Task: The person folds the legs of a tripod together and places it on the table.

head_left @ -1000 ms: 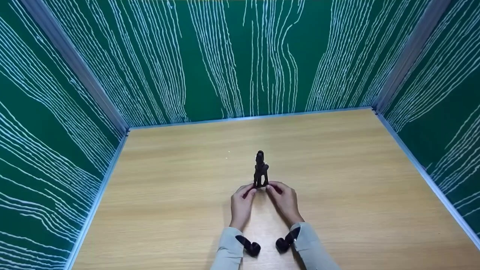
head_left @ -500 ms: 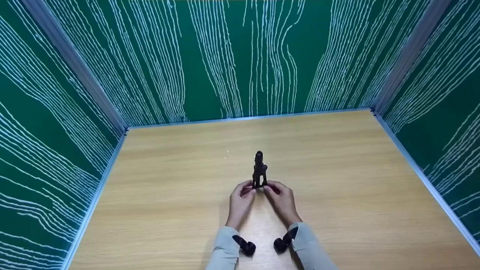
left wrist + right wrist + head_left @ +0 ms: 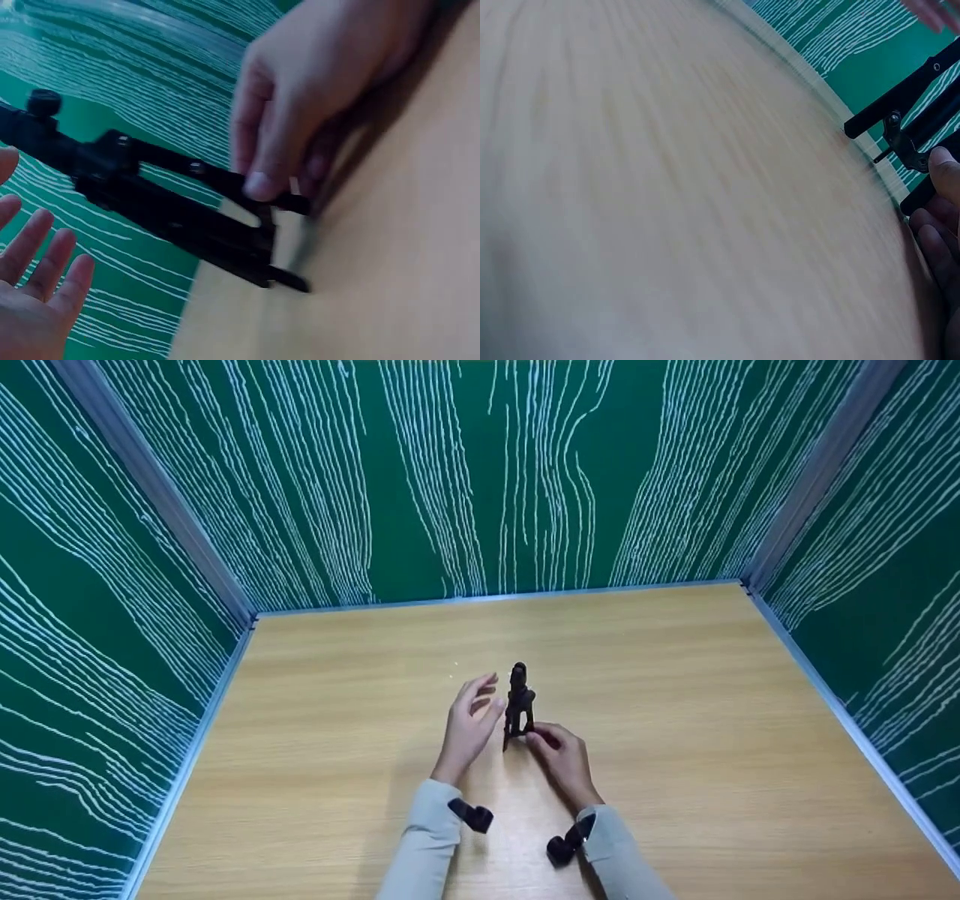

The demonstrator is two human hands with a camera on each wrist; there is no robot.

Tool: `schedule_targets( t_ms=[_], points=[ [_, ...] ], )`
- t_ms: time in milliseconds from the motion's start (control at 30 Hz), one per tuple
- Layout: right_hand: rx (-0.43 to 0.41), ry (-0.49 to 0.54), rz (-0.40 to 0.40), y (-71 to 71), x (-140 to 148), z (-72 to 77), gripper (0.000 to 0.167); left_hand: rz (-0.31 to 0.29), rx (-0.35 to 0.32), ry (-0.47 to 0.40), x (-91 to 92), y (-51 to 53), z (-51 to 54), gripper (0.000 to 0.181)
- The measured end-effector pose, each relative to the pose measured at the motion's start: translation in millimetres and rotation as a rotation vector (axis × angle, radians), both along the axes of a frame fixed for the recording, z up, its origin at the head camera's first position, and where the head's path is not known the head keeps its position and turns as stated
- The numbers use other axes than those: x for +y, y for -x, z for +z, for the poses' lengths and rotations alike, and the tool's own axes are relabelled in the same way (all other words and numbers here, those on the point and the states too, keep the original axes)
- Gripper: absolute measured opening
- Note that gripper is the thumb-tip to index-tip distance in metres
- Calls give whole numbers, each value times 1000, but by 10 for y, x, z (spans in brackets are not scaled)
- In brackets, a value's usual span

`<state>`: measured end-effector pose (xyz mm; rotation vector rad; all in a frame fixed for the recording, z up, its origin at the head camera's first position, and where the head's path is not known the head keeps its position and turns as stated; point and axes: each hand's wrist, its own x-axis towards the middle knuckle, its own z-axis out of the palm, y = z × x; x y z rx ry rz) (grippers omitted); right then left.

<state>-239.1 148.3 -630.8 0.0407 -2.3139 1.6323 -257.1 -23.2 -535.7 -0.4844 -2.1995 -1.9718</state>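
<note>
A small black tripod [image 3: 518,697] stands roughly upright near the middle of the wooden table, its legs spread slightly at the bottom. My right hand [image 3: 568,759] pinches one leg low down, close to its foot, between thumb and fingers. To the left of the tripod my left hand [image 3: 466,729] is raised, fingers loosely extended and apart from it. The left wrist view shows the tripod's legs, hinges and a knob [image 3: 44,102] near its upper end. In the right wrist view only the lower legs [image 3: 900,101] show, with the right thumb against one of them.
The wooden table [image 3: 337,720] is bounded by green panels [image 3: 420,510] with wavy white lines at the back and both sides. Grey posts [image 3: 161,495] stand at the back corners. Each sleeve cuff carries a black wrist camera [image 3: 472,816].
My left hand has let go of the tripod's lower left leg and moved up and to the left. The right hand keeps its pinch, and the tripod stays in about the same spot.
</note>
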Motion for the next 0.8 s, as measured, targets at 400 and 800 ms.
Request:
schedule_targets(
  t_ms=[400,800],
  points=[
    [-4,-2,-8,3,9,14,23,-39,262,270,11,109,516,38],
    [42,24,-2,15,9,-7,20,-60,340,455,31,151,678,29]
  ],
)
